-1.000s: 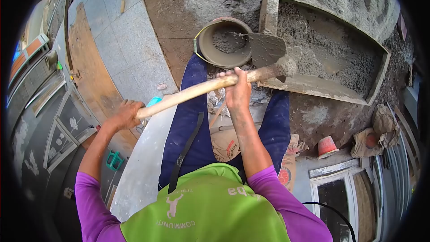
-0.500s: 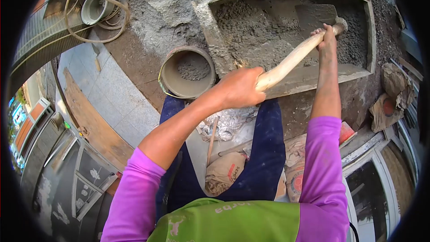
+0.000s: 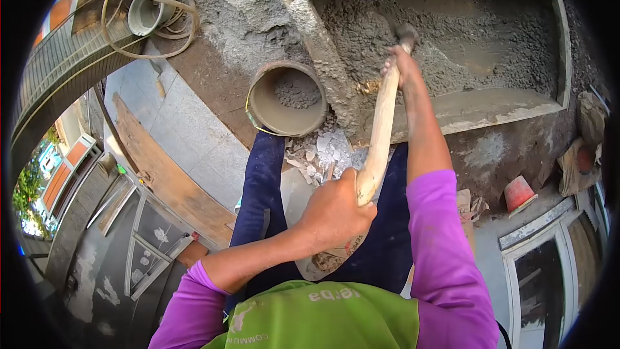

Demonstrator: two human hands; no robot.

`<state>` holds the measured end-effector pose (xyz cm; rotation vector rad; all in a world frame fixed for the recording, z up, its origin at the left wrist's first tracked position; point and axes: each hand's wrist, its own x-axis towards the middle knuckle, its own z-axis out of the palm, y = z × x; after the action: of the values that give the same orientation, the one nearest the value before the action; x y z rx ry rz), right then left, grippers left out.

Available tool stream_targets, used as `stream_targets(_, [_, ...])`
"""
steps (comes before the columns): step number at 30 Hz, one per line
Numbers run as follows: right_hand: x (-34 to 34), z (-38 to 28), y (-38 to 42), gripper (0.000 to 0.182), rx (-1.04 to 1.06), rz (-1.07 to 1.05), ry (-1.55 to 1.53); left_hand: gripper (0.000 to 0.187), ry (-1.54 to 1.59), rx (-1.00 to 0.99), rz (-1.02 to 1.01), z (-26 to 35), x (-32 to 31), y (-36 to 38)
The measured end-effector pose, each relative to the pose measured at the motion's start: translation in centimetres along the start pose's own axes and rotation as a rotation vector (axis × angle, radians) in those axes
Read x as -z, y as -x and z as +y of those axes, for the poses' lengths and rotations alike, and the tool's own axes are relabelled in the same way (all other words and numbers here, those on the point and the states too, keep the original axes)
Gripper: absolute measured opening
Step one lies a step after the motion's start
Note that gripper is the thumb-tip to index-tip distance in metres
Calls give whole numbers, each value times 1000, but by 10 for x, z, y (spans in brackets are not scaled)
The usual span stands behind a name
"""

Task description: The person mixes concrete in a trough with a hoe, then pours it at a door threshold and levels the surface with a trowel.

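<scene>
My left hand (image 3: 339,212) is wrapped round the lower end of a pale wooden handle (image 3: 382,126), over my lap. Farther up, near the tool's metal head (image 3: 407,33), my right hand (image 3: 403,68) grips the same handle. The blade is hard to make out against the wet grey mortar (image 3: 352,26) at the left part of a shallow trough (image 3: 563,45). Left of the trough stands a round bucket (image 3: 258,106) with some mortar inside.
A small pail (image 3: 143,16) and a coiled hose (image 3: 106,26) are at the upper left. Below them lie a trowel (image 3: 159,85) and a wooden plank (image 3: 174,178). A red bucket (image 3: 518,192), paper sacks (image 3: 571,178) and a framed window (image 3: 539,278) are at the right.
Both hands have drawn the tool leftward and toward my body, and its handle is now steeper. Its head has moved from the trough's right part to the left part. The view has shifted slightly.
</scene>
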<state>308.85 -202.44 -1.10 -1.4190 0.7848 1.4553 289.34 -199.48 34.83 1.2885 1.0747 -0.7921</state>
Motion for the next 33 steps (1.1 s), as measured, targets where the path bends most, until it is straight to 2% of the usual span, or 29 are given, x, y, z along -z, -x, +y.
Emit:
stream_targets(4, [59,28,19,28,-180,-39,-233,41,-76,-70,-65,27,-31,18])
stream_targets(8, [70,20,36,23,-164,-84,-287,45,-59,-118,-123,59,-33,37])
stream_targets(12, [64,-3,116,19,-31,-143,-314,45,-59,-147,-188,89,-33,60])
stream_targets(16, [87,-21,114,20,-150,-210,-347,46,-25,-211,-217,101,-39,90])
stream_targets(20, [85,-33,169,26,-87,-157,-354,44,-24,-294,-209,101,-31,132])
stream_targets(21, [69,-31,210,26,26,-177,-408,44,-28,-319,-197,98,-26,144])
stream_targets(24, [62,-28,233,25,-56,-135,-398,43,6,-322,-264,82,4,188])
stream_targets(27, [42,-9,264,24,-53,-103,-387,43,-44,-374,-235,38,35,237])
stream_targets(31, [-37,57,334,27,77,36,-337,42,-85,-226,-425,-31,118,297])
stream_targets(33, [-74,103,348,25,77,24,-364,41,-134,-160,-450,-87,153,310])
